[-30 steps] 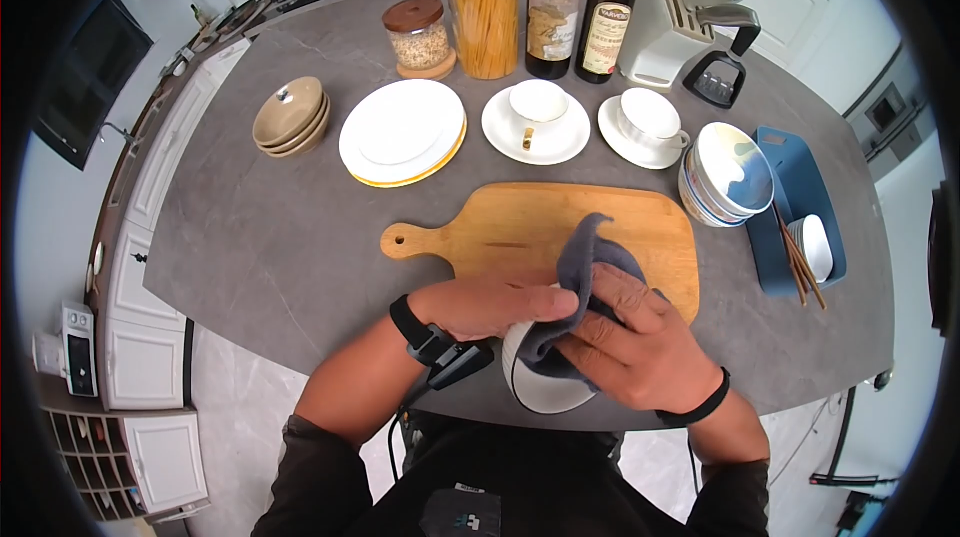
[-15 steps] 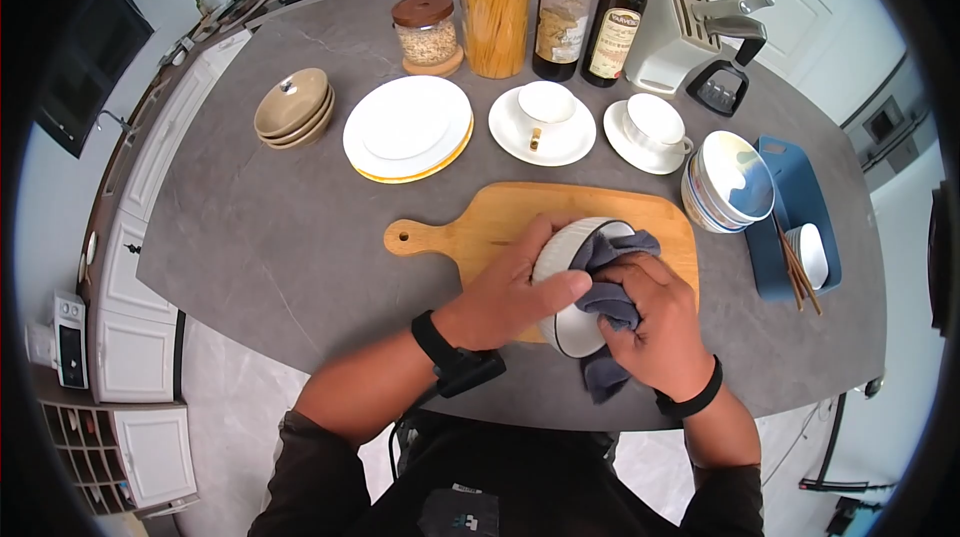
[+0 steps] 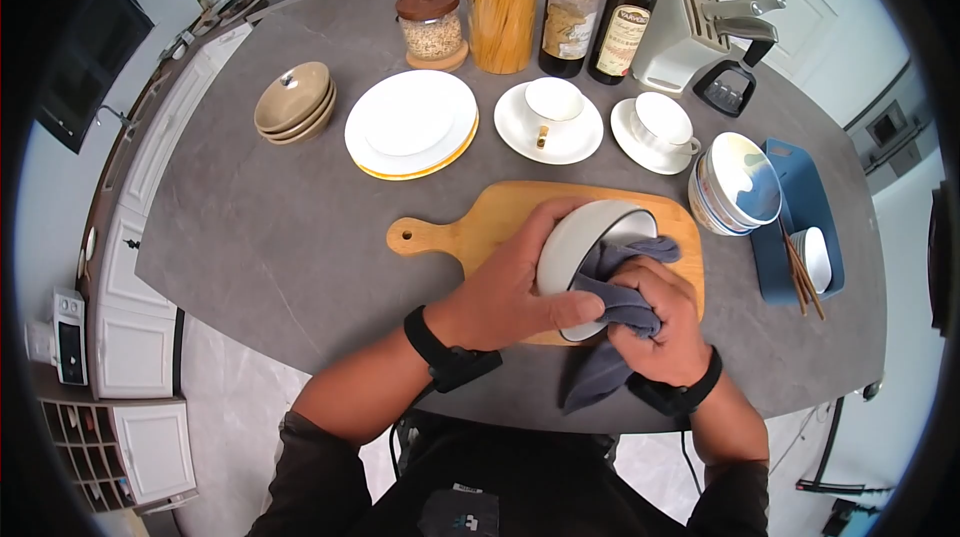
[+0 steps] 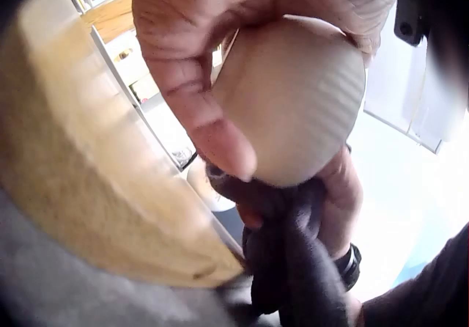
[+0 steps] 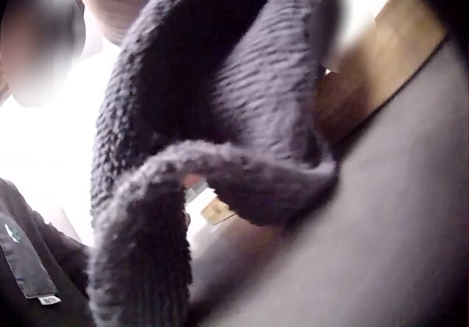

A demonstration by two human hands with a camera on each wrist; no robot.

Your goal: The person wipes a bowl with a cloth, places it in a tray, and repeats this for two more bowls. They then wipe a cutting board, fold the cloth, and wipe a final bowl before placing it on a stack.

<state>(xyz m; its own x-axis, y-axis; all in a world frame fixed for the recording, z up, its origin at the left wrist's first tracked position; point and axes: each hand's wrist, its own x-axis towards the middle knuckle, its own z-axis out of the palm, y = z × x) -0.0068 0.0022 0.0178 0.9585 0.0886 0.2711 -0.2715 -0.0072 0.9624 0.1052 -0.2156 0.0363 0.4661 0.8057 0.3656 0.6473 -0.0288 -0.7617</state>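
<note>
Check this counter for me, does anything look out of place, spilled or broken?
Only the brown chopsticks stand out slightly: they lie slanted, with ends jutting past the near rim of the blue bin. The white bowl is tipped, but the left hand holds it. I see no spill or breakage.

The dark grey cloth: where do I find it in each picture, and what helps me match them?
Head: cloth right of centre, in the right hand.
Left wrist: cloth bottom centre, below the bowl.
Right wrist: cloth large, centre-left, top to bottom.
Shared landmark: wooden board, in all three.
</note>
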